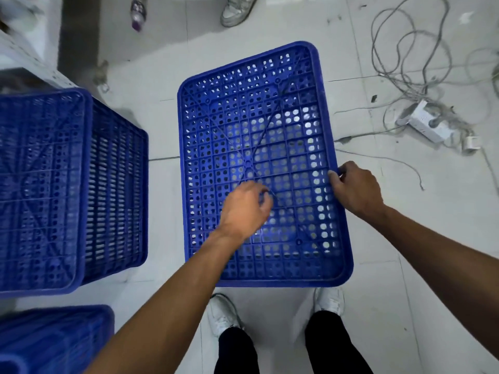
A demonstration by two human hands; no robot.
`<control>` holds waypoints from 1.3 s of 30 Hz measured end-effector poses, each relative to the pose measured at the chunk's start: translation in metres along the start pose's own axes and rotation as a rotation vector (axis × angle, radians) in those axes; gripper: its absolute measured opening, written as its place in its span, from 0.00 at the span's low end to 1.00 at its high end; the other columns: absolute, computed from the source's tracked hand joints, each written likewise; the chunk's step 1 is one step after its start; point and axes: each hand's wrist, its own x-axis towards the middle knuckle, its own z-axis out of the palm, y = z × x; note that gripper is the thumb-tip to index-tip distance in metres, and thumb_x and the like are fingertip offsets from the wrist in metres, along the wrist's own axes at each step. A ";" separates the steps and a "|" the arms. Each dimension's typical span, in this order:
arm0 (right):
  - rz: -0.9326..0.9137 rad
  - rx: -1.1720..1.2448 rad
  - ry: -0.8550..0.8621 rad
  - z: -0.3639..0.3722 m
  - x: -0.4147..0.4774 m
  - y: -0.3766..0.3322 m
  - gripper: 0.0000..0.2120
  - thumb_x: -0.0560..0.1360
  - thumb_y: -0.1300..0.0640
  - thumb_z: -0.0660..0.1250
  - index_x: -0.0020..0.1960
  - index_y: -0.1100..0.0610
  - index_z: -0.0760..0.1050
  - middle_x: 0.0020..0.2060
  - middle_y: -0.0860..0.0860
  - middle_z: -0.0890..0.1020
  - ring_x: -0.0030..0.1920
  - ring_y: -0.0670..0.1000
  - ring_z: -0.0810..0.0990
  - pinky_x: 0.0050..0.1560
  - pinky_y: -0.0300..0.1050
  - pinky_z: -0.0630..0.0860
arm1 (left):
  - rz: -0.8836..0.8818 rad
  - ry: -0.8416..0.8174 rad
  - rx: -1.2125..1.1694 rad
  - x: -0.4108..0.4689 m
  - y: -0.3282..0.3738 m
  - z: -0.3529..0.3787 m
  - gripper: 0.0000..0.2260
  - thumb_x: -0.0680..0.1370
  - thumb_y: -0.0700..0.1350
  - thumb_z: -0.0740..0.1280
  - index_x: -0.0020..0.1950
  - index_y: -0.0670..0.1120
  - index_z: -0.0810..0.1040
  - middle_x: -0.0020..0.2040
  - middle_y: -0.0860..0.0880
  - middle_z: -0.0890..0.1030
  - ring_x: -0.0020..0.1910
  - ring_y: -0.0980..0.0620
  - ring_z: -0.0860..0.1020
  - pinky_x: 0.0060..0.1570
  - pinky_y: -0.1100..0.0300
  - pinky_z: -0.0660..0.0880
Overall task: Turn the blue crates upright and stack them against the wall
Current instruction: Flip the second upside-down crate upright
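A blue perforated crate (259, 125) lies upside down on the white tiled floor straight ahead, its gridded bottom facing up. My right hand (355, 188) grips its right edge about midway along. My left hand (247, 207) hovers over the crate's bottom near the middle, fingers curled loosely and holding nothing. A second blue crate (54, 184) stands upside down at the left. The corner of a third blue crate (54, 338) shows at the lower left.
A tangle of grey cables (410, 58) and a white power strip (426, 122) lie on the floor to the right. Another person's shoe (237, 8) and a plastic bottle (138, 13) are at the top. My own white shoes (224, 314) stand just behind the crate.
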 end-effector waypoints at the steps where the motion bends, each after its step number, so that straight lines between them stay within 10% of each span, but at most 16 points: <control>1: -0.010 0.012 0.013 0.000 -0.004 -0.009 0.19 0.78 0.42 0.61 0.54 0.57 0.74 0.45 0.55 0.83 0.44 0.57 0.80 0.44 0.50 0.77 | 0.053 0.019 -0.014 -0.002 0.013 -0.005 0.14 0.82 0.52 0.59 0.61 0.47 0.78 0.58 0.50 0.79 0.55 0.51 0.77 0.56 0.55 0.75; 7: -0.086 0.104 0.050 0.005 -0.030 -0.070 0.18 0.75 0.40 0.66 0.50 0.56 0.76 0.43 0.52 0.83 0.45 0.56 0.81 0.47 0.52 0.77 | 0.165 0.080 -0.188 -0.020 0.051 -0.028 0.15 0.78 0.56 0.65 0.61 0.50 0.74 0.56 0.53 0.76 0.52 0.54 0.75 0.51 0.58 0.73; 15: -0.220 0.141 -0.022 0.013 -0.060 -0.149 0.17 0.75 0.40 0.67 0.46 0.54 0.74 0.35 0.49 0.80 0.37 0.50 0.79 0.41 0.52 0.78 | -0.187 0.115 -0.453 -0.030 0.000 -0.068 0.15 0.82 0.53 0.57 0.66 0.50 0.70 0.61 0.51 0.75 0.53 0.51 0.76 0.55 0.51 0.74; 26: -0.477 0.156 -0.223 0.040 -0.094 -0.238 0.12 0.81 0.50 0.58 0.60 0.53 0.75 0.44 0.49 0.83 0.40 0.51 0.80 0.41 0.50 0.76 | -0.345 0.243 -0.142 -0.026 -0.079 -0.112 0.19 0.78 0.63 0.59 0.59 0.49 0.70 0.55 0.49 0.77 0.48 0.44 0.78 0.49 0.48 0.75; 39: 0.092 0.030 -0.127 0.070 -0.042 -0.141 0.28 0.78 0.52 0.66 0.72 0.63 0.63 0.66 0.61 0.67 0.62 0.61 0.73 0.59 0.57 0.73 | -0.374 0.370 0.062 -0.039 -0.149 -0.133 0.14 0.82 0.54 0.59 0.58 0.43 0.69 0.51 0.44 0.75 0.40 0.45 0.73 0.41 0.50 0.70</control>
